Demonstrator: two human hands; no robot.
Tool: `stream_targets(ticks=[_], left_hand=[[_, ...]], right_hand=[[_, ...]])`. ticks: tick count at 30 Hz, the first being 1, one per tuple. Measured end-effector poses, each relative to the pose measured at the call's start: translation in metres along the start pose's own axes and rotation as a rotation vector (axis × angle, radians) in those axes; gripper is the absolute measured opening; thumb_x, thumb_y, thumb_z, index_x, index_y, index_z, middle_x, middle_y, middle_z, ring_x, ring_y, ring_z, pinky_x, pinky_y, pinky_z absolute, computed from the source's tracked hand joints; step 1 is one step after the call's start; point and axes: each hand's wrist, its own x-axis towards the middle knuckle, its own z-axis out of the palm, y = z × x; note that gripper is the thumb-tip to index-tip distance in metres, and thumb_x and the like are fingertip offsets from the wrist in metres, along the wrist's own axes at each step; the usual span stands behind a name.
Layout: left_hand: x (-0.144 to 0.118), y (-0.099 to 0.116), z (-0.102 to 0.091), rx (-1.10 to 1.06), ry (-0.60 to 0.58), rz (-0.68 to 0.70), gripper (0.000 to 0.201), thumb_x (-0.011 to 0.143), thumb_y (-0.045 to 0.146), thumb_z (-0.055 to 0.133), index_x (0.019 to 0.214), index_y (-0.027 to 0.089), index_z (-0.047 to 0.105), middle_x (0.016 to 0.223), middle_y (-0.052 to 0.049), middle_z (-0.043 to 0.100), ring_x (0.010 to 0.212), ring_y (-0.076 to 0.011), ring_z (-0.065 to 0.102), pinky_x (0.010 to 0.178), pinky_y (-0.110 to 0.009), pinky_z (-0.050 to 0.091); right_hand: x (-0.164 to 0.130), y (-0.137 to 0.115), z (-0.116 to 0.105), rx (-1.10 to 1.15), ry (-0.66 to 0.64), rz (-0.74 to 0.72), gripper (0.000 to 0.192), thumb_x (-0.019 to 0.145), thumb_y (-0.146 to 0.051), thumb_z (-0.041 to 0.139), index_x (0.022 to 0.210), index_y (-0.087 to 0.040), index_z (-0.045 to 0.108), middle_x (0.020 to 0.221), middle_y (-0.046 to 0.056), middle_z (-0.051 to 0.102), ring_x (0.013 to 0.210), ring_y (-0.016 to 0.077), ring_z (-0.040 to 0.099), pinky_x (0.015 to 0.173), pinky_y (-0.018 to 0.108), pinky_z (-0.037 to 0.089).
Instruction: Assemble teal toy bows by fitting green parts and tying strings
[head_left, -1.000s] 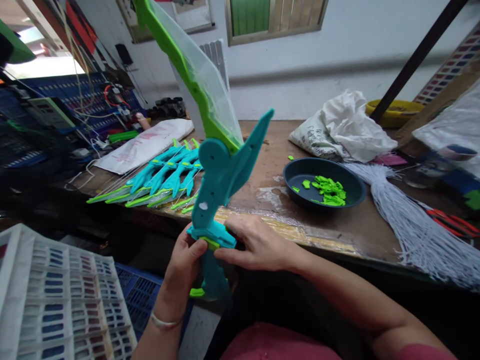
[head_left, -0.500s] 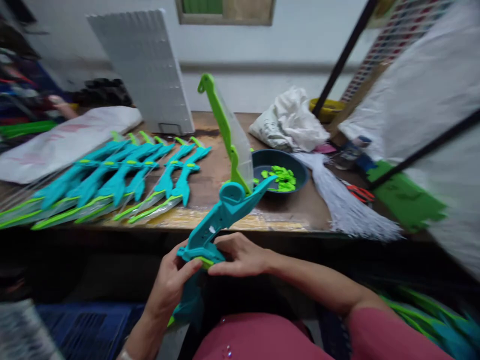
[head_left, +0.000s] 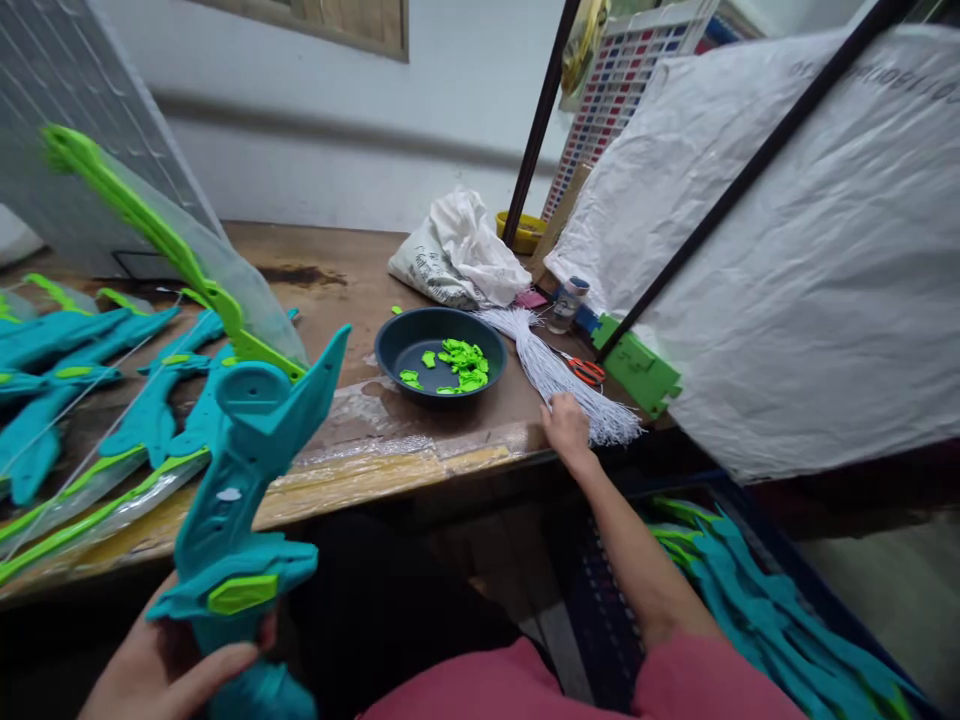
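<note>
Here, left hand (head_left: 161,670) grips the toy bow (head_left: 232,480); right hand (head_left: 566,425) pinches white strings (head_left: 555,375) beside the bowl (head_left: 441,352) of green pieces (head_left: 454,362).

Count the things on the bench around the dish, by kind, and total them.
Dish: 1
String bundle: 1
Scissors: 1
White bag: 1
Small bottle: 1
Total: 5
The right hand touches the string bundle; the left hand holds a toy bow.

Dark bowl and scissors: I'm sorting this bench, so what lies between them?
In the head view, the bundle of white strings lies between the dark bowl and the scissors; the right hand touches its end.
</note>
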Motion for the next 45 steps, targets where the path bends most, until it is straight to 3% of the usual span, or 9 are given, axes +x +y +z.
stream_targets(ticks=[4, 13, 23, 26, 29, 31, 36, 39, 45], left_hand=[[-0.002, -0.004, 0.008, 0.169, -0.059, -0.06, 0.046, 0.045, 0.051, 0.093, 0.083, 0.026, 0.083, 0.088, -0.007, 0.082, 0.085, -0.0366, 0.075, 0.062, -0.036, 0.064], [-0.004, -0.023, 0.012, 0.012, -0.179, 0.053, 0.041, 0.059, 0.054, 0.086, 0.049, 0.021, 0.066, 0.05, -0.005, 0.064, 0.048, -0.0207, 0.06, 0.049, -0.027, 0.052], [-0.017, -0.028, 0.021, -0.173, -0.297, 0.015, 0.048, 0.065, 0.05, 0.082, 0.045, 0.019, 0.053, 0.037, 0.0, 0.048, 0.037, -0.0121, 0.041, 0.042, -0.024, 0.032], [-0.013, -0.025, 0.029, -0.123, -0.421, -0.032, 0.032, 0.064, 0.044, 0.084, 0.058, 0.018, 0.066, 0.038, 0.0, 0.051, 0.037, -0.0123, 0.044, 0.043, -0.023, 0.033], [-0.005, -0.015, 0.049, -0.149, -0.595, -0.056, 0.042, 0.069, 0.041, 0.082, 0.104, 0.018, 0.078, 0.043, 0.0, 0.055, 0.037, -0.0128, 0.047, 0.042, -0.021, 0.033], [0.001, -0.011, 0.064, -0.197, -0.677, -0.065, 0.049, 0.071, 0.038, 0.081, 0.114, 0.016, 0.076, 0.046, 0.0, 0.056, 0.036, -0.0119, 0.047, 0.041, -0.02, 0.033], [0.008, -0.015, 0.086, -0.303, -0.757, -0.094, 0.031, 0.069, 0.037, 0.085, 0.087, 0.014, 0.075, 0.052, -0.001, 0.058, 0.037, -0.0094, 0.045, 0.037, -0.019, 0.038], [0.002, -0.023, 0.083, -0.33, -0.731, -0.112, 0.028, 0.068, 0.034, 0.087, 0.082, 0.016, 0.071, 0.053, 0.0, 0.059, 0.036, -0.0092, 0.046, 0.036, -0.019, 0.04], [-0.025, -0.046, 0.067, -0.215, -0.696, -0.228, 0.029, 0.064, 0.018, 0.086, 0.089, 0.018, 0.071, 0.063, 0.0, 0.066, 0.043, -0.0111, 0.051, 0.04, -0.019, 0.04]], right_hand=[[0.01, 0.033, 0.013, -0.157, -0.062, 0.179, 0.026, 0.099, -0.035, 0.063, 0.11, -0.011, 0.066, 0.113, 0.011, 0.067, 0.107, 0.0237, 0.064, 0.097, 0.045, 0.051], [0.016, 0.047, 0.012, -0.212, -0.221, 0.208, 0.026, 0.098, -0.035, 0.065, 0.112, -0.013, 0.066, 0.116, 0.009, 0.066, 0.108, 0.0225, 0.065, 0.095, 0.043, 0.055], [0.006, 0.043, -0.013, 0.01, -0.11, 0.237, 0.024, 0.099, -0.035, 0.063, 0.109, -0.013, 0.065, 0.107, 0.006, 0.067, 0.095, 0.0191, 0.066, 0.086, 0.038, 0.057], [-0.019, 0.018, -0.015, 0.144, -0.024, 0.148, 0.019, 0.103, -0.026, 0.051, 0.107, -0.012, 0.062, 0.1, 0.009, 0.066, 0.094, 0.0207, 0.064, 0.089, 0.038, 0.051], [-0.07, -0.033, -0.002, 0.371, -0.121, -0.102, 0.02, 0.101, -0.022, 0.043, 0.1, -0.014, 0.061, 0.09, 0.008, 0.065, 0.087, 0.0194, 0.062, 0.084, 0.031, 0.047], [-0.117, -0.072, 0.012, 0.538, -0.291, -0.299, 0.02, 0.1, -0.027, 0.046, 0.093, -0.016, 0.062, 0.083, 0.003, 0.064, 0.079, 0.0161, 0.06, 0.076, 0.026, 0.047], [-0.211, -0.129, 0.049, 0.93, -0.901, -0.551, 0.013, 0.089, -0.026, 0.06, 0.08, -0.017, 0.063, 0.068, -0.003, 0.061, 0.06, 0.0112, 0.055, 0.061, 0.022, 0.042], [-0.218, -0.135, 0.067, 1.229, -1.208, -0.347, 0.023, 0.087, -0.036, 0.065, 0.078, -0.014, 0.066, 0.065, 0.001, 0.064, 0.056, 0.0135, 0.057, 0.057, 0.024, 0.045], [-0.173, -0.139, 0.08, 1.669, -0.931, 0.165, 0.046, 0.079, -0.059, 0.074, 0.095, -0.017, 0.07, 0.089, 0.008, 0.072, 0.084, 0.0226, 0.069, 0.08, 0.037, 0.056]])
